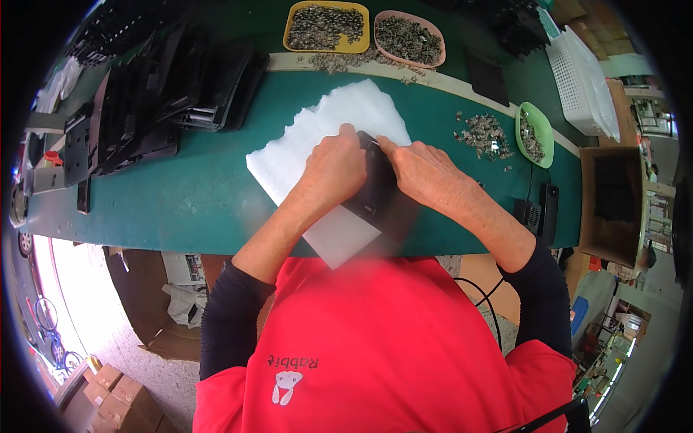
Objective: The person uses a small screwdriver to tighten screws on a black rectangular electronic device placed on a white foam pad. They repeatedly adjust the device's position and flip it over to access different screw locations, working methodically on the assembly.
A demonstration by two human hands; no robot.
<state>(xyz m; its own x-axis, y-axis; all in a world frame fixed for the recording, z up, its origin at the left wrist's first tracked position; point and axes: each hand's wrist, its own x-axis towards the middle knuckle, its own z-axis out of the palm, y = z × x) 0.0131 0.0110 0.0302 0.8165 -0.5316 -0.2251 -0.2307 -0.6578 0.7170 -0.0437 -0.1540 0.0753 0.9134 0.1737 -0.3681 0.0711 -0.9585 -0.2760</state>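
Observation:
A black flat plastic panel [377,189] lies on a white foam sheet [299,144] near the front edge of the green table. My left hand [337,167] is closed at the panel's left edge, its fingertips hidden under the knuckles. From the other side my right hand [424,170] reaches to the panel's far end, index finger stretched forward and the other fingers curled. A tiny shiny spot shows by that fingertip; whether it is a separate metal part, I cannot make out. The panel's near end is blurred.
Small metal clips fill a yellow tray [289,36], a pink tray [380,50] and a green bowl [546,148]. A loose pile of clips [485,136] lies right of my hands. Black plastic parts [155,94] are stacked at left. A white basket [577,83] stands far right.

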